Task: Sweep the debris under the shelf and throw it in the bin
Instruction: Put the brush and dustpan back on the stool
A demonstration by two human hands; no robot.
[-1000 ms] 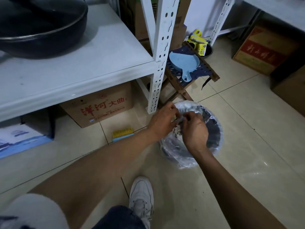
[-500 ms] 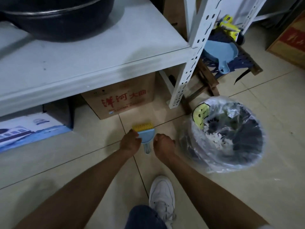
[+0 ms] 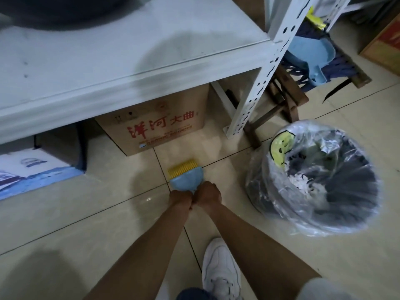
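A small blue hand brush (image 3: 187, 178) with yellow bristles lies on the tiled floor in front of the white shelf (image 3: 129, 68). My left hand (image 3: 180, 198) and my right hand (image 3: 208, 193) are side by side, both closed around its handle, which they hide. The bin (image 3: 316, 180), lined with a clear plastic bag and holding white scraps, stands on the floor to the right of my hands. A blue dustpan (image 3: 307, 55) rests on a wooden stool behind the shelf post.
A cardboard box (image 3: 155, 126) with red characters sits under the shelf, a blue-and-white box (image 3: 32, 167) to its left. The shelf's white post (image 3: 257, 87) stands between box and stool (image 3: 287, 98). My white shoe (image 3: 220, 269) is near the bottom. Another carton (image 3: 385, 44) is at far right.
My hands left the bin's bag and moved left to the brush on the floor. They now close together around its handle, and the view has shifted nearer the shelf.
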